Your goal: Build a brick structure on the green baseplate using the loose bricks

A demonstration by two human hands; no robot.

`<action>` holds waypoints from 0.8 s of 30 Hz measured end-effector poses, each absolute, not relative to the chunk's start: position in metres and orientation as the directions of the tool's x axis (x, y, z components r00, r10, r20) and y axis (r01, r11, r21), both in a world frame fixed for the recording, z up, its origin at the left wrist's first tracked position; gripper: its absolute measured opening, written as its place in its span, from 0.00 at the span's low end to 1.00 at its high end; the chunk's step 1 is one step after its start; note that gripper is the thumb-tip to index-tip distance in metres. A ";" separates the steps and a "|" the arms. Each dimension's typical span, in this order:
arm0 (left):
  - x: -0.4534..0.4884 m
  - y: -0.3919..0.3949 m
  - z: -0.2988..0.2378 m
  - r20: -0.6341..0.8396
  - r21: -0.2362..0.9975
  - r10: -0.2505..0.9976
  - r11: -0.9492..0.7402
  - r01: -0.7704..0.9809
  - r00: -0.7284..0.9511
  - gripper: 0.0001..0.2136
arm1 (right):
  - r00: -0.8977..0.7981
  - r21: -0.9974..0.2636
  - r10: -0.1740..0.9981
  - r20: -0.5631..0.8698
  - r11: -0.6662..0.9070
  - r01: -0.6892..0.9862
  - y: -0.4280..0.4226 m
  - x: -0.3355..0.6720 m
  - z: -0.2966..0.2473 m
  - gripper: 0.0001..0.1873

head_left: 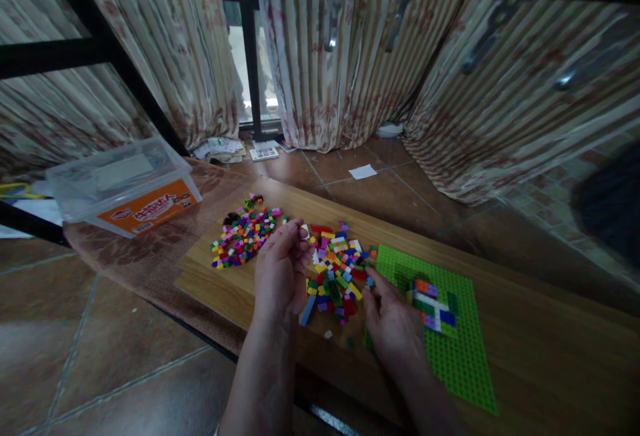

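Note:
On a wooden board [525,356] lie two heaps of small coloured bricks: a left heap [245,236] and a middle heap [337,269]. My left hand [283,269] hovers between them, fingers curled with the tips pinched on a small white brick at the middle heap's upper left. My right hand [395,323] rests at the left edge of a green baseplate [455,349], fingers bent, the fingertips touching bricks at the heap's right edge. A small build of green, white, purple, orange and blue bricks [430,303] stands on the baseplate just right of that hand.
A clear plastic box with an orange label [125,189] sits on a brown mat [150,249] at the left. Striped curtains [350,63] hang behind. Papers [363,171] lie on the tiled floor beyond the board. A dark object [610,203] is at the right edge.

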State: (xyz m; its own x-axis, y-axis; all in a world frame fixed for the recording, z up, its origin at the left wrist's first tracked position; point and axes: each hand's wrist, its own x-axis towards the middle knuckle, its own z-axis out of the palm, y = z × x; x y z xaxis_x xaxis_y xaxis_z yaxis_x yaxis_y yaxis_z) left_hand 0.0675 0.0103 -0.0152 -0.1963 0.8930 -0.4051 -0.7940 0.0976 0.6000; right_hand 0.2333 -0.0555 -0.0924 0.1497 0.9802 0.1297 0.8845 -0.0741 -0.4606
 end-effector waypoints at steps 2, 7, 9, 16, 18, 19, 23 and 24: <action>0.068 0.010 -0.015 -0.401 0.599 0.896 0.098 -0.795 -0.192 0.07 | 0.123 -0.432 0.987 0.106 -0.066 0.900 -0.053 0.230 -0.090 0.20; 0.067 0.012 -0.015 -0.410 0.592 0.891 0.100 -0.800 -0.192 0.05 | 0.092 -0.492 0.988 0.126 -0.019 0.871 -0.057 0.228 -0.091 0.18; 0.067 0.012 -0.015 -0.411 0.587 0.890 0.093 -0.804 -0.197 0.05 | 0.082 -0.525 0.985 0.154 0.011 0.851 -0.058 0.230 -0.091 0.17; 0.068 0.012 -0.016 -0.421 0.556 0.893 0.113 -0.823 -0.162 0.04 | 0.140 -0.433 0.971 0.195 -0.043 0.901 -0.034 0.231 -0.079 0.15; 0.067 0.012 -0.016 -0.418 0.559 0.895 0.119 -0.820 -0.155 0.04 | 0.140 -0.361 0.979 0.145 -0.080 0.929 -0.026 0.228 -0.077 0.14; 0.066 0.012 -0.016 -0.417 0.562 0.896 0.122 -0.818 -0.153 0.04 | 0.145 -0.330 0.982 0.122 -0.097 0.939 -0.023 0.226 -0.076 0.13; 0.061 0.013 -0.015 -0.424 0.578 0.889 0.119 -0.807 -0.173 0.04 | 0.169 -0.268 0.981 0.093 -0.139 0.953 -0.019 0.223 -0.077 0.12; 0.061 0.013 -0.014 -0.427 0.581 0.887 0.119 -0.805 -0.177 0.04 | 0.175 -0.265 0.980 0.096 -0.145 0.953 -0.020 0.222 -0.077 0.11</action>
